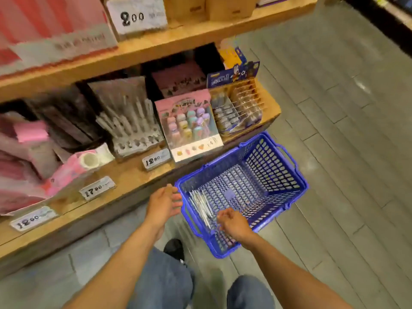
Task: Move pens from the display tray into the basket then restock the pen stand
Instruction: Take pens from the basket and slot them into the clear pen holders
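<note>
A blue plastic basket (274,175) stands on the floor below the shelf. Several silver pens (201,206) lie along its near left wall. My right hand (234,224) hovers over the basket's near corner beside the pens, fingers loosely curled, holding nothing. My left hand (163,204) hangs just left of the basket's rim, fingers relaxed and empty. On the shelf above stands a grey pen display tray (131,121) with several grey pens leaning in it. To its right is a pink pen stand (191,128) with pastel pens.
The wooden shelf (133,175) carries price tags (156,161), pink boxes at left and a blue-and-orange display (238,103) at right. An upper shelf (156,45) overhangs. Grey tiled floor (345,130) spreads right of the basket. My legs and a shoe (175,248) are below.
</note>
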`<action>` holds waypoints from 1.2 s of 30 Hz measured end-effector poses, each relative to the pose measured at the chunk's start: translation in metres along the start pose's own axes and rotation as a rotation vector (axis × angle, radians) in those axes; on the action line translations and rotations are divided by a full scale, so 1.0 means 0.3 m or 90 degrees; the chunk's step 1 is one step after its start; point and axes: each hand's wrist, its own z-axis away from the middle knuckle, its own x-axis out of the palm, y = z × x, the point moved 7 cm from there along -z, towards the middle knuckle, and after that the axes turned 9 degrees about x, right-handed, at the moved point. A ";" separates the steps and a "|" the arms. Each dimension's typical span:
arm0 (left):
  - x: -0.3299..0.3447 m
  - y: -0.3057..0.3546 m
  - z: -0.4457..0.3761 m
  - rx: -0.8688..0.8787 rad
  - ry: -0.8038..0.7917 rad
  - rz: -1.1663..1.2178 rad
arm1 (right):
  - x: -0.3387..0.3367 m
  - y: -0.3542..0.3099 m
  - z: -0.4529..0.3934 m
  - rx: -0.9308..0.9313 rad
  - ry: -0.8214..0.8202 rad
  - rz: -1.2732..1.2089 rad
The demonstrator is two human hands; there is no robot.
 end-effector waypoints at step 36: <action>0.134 -0.352 -0.391 0.096 0.019 0.060 | 0.156 -0.148 -0.506 -0.297 -0.259 -0.137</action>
